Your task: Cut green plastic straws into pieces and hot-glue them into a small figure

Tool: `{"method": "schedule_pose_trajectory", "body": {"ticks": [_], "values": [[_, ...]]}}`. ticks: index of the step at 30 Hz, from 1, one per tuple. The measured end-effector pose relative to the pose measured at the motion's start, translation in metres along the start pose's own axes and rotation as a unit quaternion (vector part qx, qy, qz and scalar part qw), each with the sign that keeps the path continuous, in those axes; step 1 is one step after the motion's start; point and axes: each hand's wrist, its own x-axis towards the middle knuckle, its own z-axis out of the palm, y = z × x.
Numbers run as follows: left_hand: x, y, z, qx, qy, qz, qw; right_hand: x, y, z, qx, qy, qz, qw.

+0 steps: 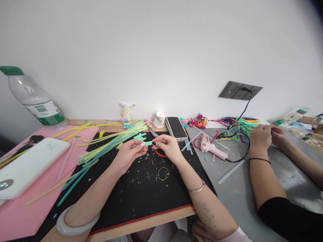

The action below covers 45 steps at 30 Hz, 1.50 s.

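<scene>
Between the fingertips of my left hand point(131, 153) and my right hand point(167, 147) is a short mint-green strip point(148, 143), pinched at both ends above the black mat point(141, 201). It looks like a cut piece of fuzzy craft stem. Just behind it lie several short green pieces point(140, 136). Scissors point(152, 131) with a red handle point(160, 154) rest behind and partly under my right hand. To the left, a bundle of long yellow, green and blue stems point(101, 151) spreads across the mat. Two thin rubber bands point(163, 173) lie nearer me.
A bottle point(37, 97), a white power bank point(35, 164) and pink sheets point(47, 208) are at left. A small doll point(126, 116), a white cup point(159, 119) and a phone point(176, 127) stand along the wall. Right are a pink glue gun point(212, 148) with cord and another person's hands point(261, 139).
</scene>
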Motion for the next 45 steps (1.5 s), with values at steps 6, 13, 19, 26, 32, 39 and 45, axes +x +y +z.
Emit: {"method": "schedule_pose_trajectory", "body": {"ticks": [6, 13, 19, 26, 32, 39, 45], "values": [[-0.0013, 0.0000, 0.0008, -0.004, -0.007, -0.004, 1.000, 0.0004, -0.0005, 0.0003, 0.007, -0.009, -0.008, 1.000], [-0.0026, 0.0026, 0.0025, -0.003, -0.006, 0.004, 1.000, 0.0002, 0.0015, -0.0007, -0.010, -0.008, -0.008, 1.000], [-0.0027, 0.0021, 0.0021, 0.003, -0.005, 0.011, 1.000, 0.0003, 0.0031, -0.0015, 0.000, -0.009, 0.008, 1.000], [-0.0005, 0.0008, 0.0002, 0.012, -0.005, 0.007, 1.000, 0.0001, 0.0016, -0.0009, 0.021, -0.011, 0.021, 1.000], [-0.0013, 0.0011, 0.0007, 0.016, 0.002, 0.003, 1.000, 0.0001, 0.0015, -0.0012, 0.017, -0.009, 0.028, 0.999], [-0.0014, 0.0012, 0.0013, 0.021, 0.007, 0.006, 1.000, -0.0004, 0.0012, -0.0009, 0.014, -0.007, 0.031, 0.999], [-0.0024, 0.0031, 0.0024, 0.025, 0.009, 0.015, 1.000, 0.0003, 0.0019, 0.0001, 0.017, -0.002, 0.024, 1.000]]}}
